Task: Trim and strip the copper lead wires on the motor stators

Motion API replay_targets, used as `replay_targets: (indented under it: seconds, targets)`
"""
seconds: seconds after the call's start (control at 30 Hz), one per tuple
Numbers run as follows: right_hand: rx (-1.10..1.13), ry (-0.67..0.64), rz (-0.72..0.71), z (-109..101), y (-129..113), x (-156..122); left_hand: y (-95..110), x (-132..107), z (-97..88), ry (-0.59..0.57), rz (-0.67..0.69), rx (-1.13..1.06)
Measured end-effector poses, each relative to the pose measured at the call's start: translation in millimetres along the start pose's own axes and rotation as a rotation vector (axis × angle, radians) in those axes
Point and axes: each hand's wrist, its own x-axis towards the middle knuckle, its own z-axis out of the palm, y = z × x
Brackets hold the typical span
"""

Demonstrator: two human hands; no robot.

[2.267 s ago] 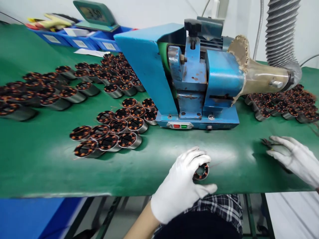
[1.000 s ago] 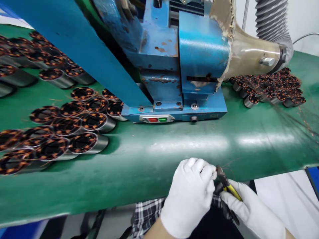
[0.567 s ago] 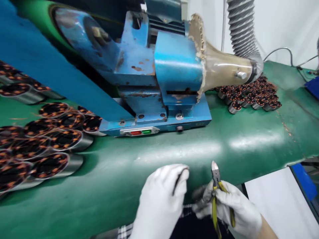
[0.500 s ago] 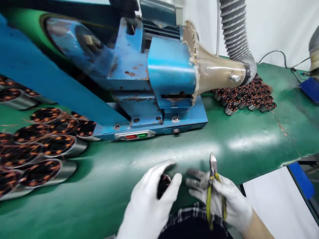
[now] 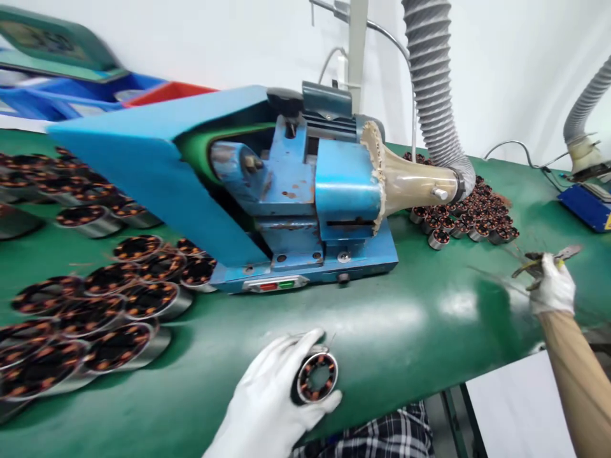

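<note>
My left hand (image 5: 272, 394), in a white glove, is closed around a motor stator (image 5: 305, 385), a steel ring with copper windings inside. Its open end faces up, and a thin wire end sticks up beside the thumb. Far to the right, my gloved right hand (image 5: 554, 289) grips diagonal cutting pliers (image 5: 569, 252) with yellow-green handles. The pliers lie low over the green mat, their jaws directed right, away from the stator. Whether they touch the mat I cannot tell.
A blue belt machine (image 5: 286, 235) stands mid-table, a grey ribbed hose (image 5: 432, 83) at its right. Stators (image 5: 153, 299) fill the left side; a smaller group (image 5: 480, 219) sits behind right. A blue box (image 5: 587, 207) is far right, a white sheet (image 5: 520, 407) below the table edge.
My right hand has carried the pliers from beside my left hand out to the far right. The stator in my left hand now shows its ring face. The camera view has shifted.
</note>
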Motion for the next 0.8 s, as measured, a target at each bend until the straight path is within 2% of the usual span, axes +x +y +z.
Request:
replay_targets:
  seconds: [0.07, 0.17, 0.27, 0.33, 0.4, 0.47, 0.53, 0.6, 0.73, 0.8]
  targets:
    - [-0.013, -0.052, 0.037, -1, -7, -22, 15, 10, -5.7, -0.033, -0.054, -0.108]
    - [-0.081, -0.282, 0.017, 5, -19, -64, 43, 18, -15.5, -0.114, -0.268, -0.493]
    - [-0.198, -0.629, -0.201, 15, -22, -99, 63, 15, -17.0, -0.172, -0.528, -1.108]
    - [-0.308, -0.783, -0.375, 24, -18, -116, 68, 10, -15.2, -0.199, -0.621, -1.379]
    - [-0.506, -0.799, -0.491, 33, -13, -130, 69, 4, -14.6, -0.203, -0.649, -1.47]
    - [-0.732, -0.724, -0.556, 42, -12, -142, 68, 0, -15.5, -0.205, -0.658, -1.538]
    - [-0.821, -0.649, -0.581, 47, -21, -154, 68, -3, -16.0, -0.243, -0.669, -1.663]
    - [-0.634, -0.676, -0.577, 48, -41, -167, 69, -6, -14.7, -0.303, -0.689, -1.792]
    - [0.219, -0.953, -0.537, 48, -91, -194, 75, -9, -9.8, -0.415, -0.719, -1.926]
    - [0.502, -1.025, -0.466, 51, -108, -202, 79, -8, -7.9, -0.427, -0.711, -1.934]
